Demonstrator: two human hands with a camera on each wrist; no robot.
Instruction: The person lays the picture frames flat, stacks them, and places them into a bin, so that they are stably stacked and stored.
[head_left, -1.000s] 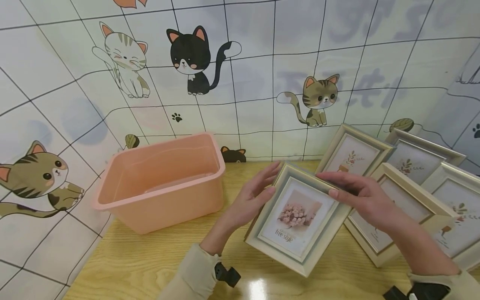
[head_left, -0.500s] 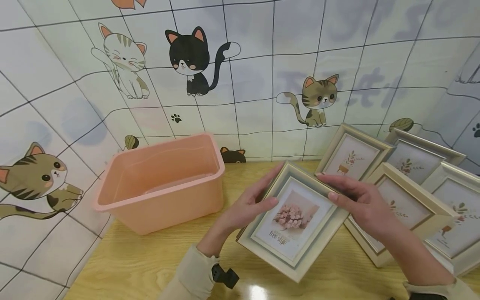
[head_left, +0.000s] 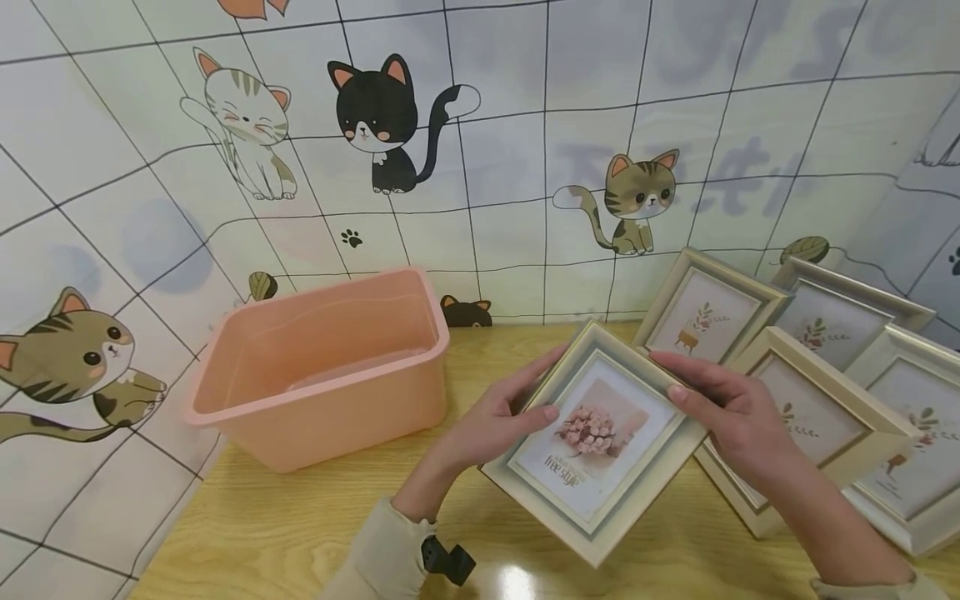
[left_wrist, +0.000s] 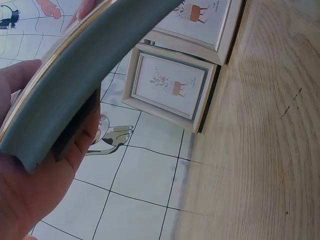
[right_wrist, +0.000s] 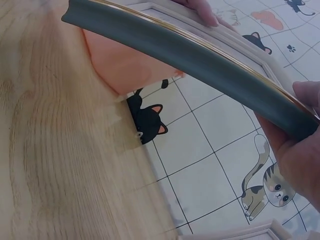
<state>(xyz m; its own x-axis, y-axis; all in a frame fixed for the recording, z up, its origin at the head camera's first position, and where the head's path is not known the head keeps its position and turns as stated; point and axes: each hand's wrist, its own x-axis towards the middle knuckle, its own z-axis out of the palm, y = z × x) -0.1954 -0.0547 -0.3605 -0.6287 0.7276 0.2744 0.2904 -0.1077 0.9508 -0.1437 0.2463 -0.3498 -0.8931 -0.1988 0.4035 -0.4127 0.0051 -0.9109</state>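
Note:
A cream picture frame with a pink flower print is held between both hands, tilted and raised off the table. The left hand grips its left edge, thumb over the front and fingers behind. My right hand pinches the upper right edge, thumb on the front border. From the left wrist, the frame's grey-green side rests against the palm. That same grey-green side crosses the right wrist view, the right hand at its end.
Several more frames stand at the right, among them a front one, a back left one and one at the far right edge. A pink plastic basin stands at the left on the wooden table, against a cat-patterned wall sheet.
The held frame shifted slightly left and toward me, then a little back to the right, both hands moving with it. The left thumb has slid further down its front.

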